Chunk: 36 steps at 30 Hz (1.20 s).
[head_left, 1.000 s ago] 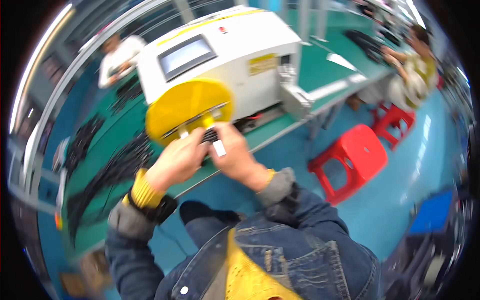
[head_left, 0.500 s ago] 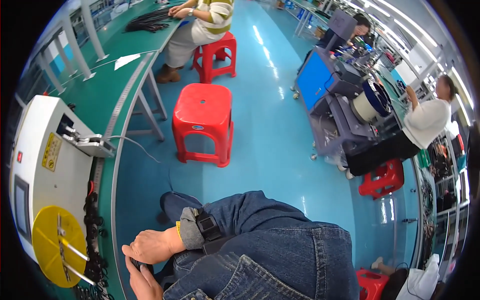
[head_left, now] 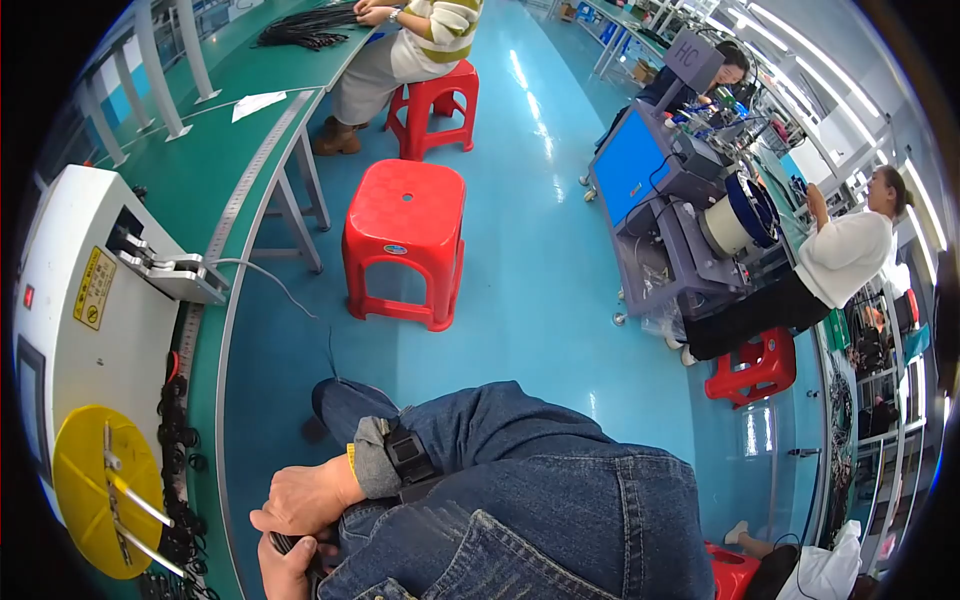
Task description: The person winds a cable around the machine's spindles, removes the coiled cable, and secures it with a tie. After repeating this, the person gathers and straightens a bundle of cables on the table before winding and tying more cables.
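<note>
My right hand, at the end of a denim sleeve with a rolled grey cuff, is closed with its back up at the table's front edge. Just below it, my left hand has its thumb bent over a small black cable bundle. Both hands grip this bundle, and most of it is hidden beneath the fingers. A black strap with a small box circles my right wrist. Beside my hands, several black coiled cables lie along the green table.
A white machine with a yellow disc stands on the table, a grey cable hanging from its metal head. Ahead is a red stool. One person sits beyond; two others work near a grey cart at right.
My left fingers have curled in, with the thumb now over the black bundle. My right hand stays close above it. The view has shifted slightly.
</note>
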Motion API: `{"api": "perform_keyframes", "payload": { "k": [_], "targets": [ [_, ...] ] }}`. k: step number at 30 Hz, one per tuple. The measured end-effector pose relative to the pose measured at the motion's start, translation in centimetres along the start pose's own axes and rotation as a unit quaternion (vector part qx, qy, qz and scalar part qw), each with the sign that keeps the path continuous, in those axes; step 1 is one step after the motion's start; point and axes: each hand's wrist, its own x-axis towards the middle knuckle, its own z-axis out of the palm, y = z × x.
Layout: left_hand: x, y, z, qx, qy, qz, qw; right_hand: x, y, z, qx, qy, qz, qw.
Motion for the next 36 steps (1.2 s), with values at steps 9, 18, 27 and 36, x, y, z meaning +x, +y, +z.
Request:
{"api": "perform_keyframes", "payload": {
  "k": [9, 18, 27, 36],
  "targets": [
    [-1.5, 0.4, -0.9, -0.016, -0.009, -0.143, 0.990, 0.8, 0.5, 1.6, -0.031, -0.013, -0.045, 0.998],
    [0.5, -1.5, -1.9, -0.056, -0.040, -0.015, 0.997, 2.1, -0.1, 0.9, 0.251, 0.015, 0.108, 0.962],
    [-0.8, -4.1, -5.1, -0.295, -0.130, -0.212, 0.922, 4.0, 0.9, 4.0, 0.130, -0.203, 0.133, 0.961],
    [-0.5, -5.6, -4.8, -0.198, -0.108, -0.083, 0.971, 3.1, 0.5, 4.5, 0.333, -0.149, 0.269, 0.891]
  ]
}}
